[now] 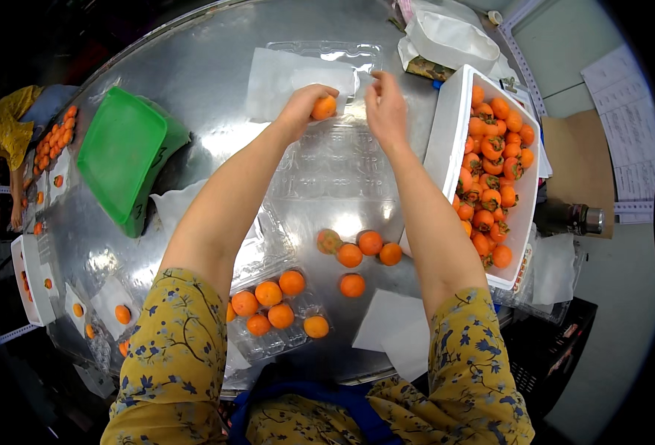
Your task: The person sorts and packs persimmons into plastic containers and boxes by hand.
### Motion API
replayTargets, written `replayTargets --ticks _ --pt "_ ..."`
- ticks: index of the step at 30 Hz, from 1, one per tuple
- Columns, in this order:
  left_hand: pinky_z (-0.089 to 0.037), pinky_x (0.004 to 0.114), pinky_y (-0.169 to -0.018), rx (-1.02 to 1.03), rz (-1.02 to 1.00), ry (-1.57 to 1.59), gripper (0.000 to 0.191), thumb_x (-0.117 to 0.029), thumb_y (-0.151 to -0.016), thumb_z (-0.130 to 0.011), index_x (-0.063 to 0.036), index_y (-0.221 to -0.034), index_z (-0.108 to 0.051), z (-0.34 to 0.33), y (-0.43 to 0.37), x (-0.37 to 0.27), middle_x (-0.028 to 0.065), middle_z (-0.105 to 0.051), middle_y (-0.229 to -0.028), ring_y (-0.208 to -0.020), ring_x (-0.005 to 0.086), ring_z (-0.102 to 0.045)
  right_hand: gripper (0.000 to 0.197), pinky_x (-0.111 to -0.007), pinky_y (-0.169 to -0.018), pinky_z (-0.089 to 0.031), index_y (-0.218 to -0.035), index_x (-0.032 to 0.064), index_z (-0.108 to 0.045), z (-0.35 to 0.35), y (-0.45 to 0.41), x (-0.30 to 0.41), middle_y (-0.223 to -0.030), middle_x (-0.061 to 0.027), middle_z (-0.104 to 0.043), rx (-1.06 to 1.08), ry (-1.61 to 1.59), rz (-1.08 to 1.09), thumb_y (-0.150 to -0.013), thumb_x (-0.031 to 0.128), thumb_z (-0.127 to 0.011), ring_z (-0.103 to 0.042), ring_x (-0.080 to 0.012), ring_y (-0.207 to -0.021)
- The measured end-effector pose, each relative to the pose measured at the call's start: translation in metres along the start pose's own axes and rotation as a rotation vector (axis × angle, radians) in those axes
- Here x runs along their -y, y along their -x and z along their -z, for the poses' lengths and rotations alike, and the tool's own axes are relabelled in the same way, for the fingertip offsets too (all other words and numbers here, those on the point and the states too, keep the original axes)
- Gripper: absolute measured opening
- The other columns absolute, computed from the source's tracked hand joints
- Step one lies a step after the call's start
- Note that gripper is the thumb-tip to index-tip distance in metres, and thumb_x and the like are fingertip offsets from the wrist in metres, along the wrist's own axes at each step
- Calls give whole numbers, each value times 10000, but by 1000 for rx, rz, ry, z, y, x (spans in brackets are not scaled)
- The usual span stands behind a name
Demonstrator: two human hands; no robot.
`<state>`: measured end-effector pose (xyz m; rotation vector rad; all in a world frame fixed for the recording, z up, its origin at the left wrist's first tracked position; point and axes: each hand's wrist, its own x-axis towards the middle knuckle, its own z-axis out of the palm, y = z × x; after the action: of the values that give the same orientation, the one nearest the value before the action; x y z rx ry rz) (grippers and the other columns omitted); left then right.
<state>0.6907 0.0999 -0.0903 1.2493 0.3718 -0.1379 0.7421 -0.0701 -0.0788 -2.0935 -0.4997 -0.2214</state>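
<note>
My left hand [304,108] grips an orange persimmon [324,108] above an open clear plastic clamshell box [336,167]. To its right, my right hand [386,108] hangs with fingers half bent and apart, and I see nothing in it. White paper sheets [274,78] lie over the far half of the box, just beyond the left hand. Several loose persimmons [350,255] rest on the metal table between my forearms. Nearer my body, a second clear clamshell [299,339] carries several persimmons [268,292] in its cups.
A white foam crate [444,133] heaped with persimmons [493,147] stands at right, a dark bottle [575,218] beside it. At left sits a green plastic bin [121,156]. Loose white paper [388,322] lies near the front edge. Another person [16,128] works at far left.
</note>
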Motion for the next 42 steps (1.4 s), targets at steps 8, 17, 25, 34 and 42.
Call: replayTargets --ticks 8,17,25,34,42 --pt "-497 335 -796 -218 -188 276 297 -180 -867 -458 11 -1075 -552 16 3 7 137 -578 -1028 -908 264 -611 514 -400 -965 -387 -1260 154 -524 -23 -19 0 -1242 -109 -538 572 332 0 -880 489 -441 -479 -291 -1159" --pt "-462 266 -806 -165 -320 -259 391 -111 -813 -672 -28 -1173 -545 9 37 23 55 -577 -1067 -912 137 -564 666 -561 -1081 -187 -1378 182 -388 -27 1 -21 -1477 -85 -275 517 759 41 -851 581 -465 -222 -303 -1366" --pt "-499 325 -809 -78 -690 -924 464 -82 -689 -752 -70 -1119 -579 -12 52 36 85 -550 -1071 -944 237 -581 640 -605 -1065 -171 -1388 184 -369 -36 1 -24 -1482 -80 -265 482 720 -6 -874 558 -441 -210 -300 -1372" --pt "-518 342 -807 -122 -565 -903 401 -148 -800 -683 -71 -1170 -547 -11 53 28 109 -555 -1066 -946 234 -602 640 -598 -1065 -174 -1386 191 -376 -36 2 -25 -1483 -78 -263 466 709 0 -871 564 -438 -216 -299 -1371" --pt "-531 330 -869 35 89 423 326 -184 -915 -543 8 -1173 -490 2 45 11 154 -532 -1105 -994 275 -599 639 -596 -1064 -175 -1385 193 -382 -36 1 -24 -1482 -80 -268 470 704 -13 -868 564 -441 -210 -296 -1375"
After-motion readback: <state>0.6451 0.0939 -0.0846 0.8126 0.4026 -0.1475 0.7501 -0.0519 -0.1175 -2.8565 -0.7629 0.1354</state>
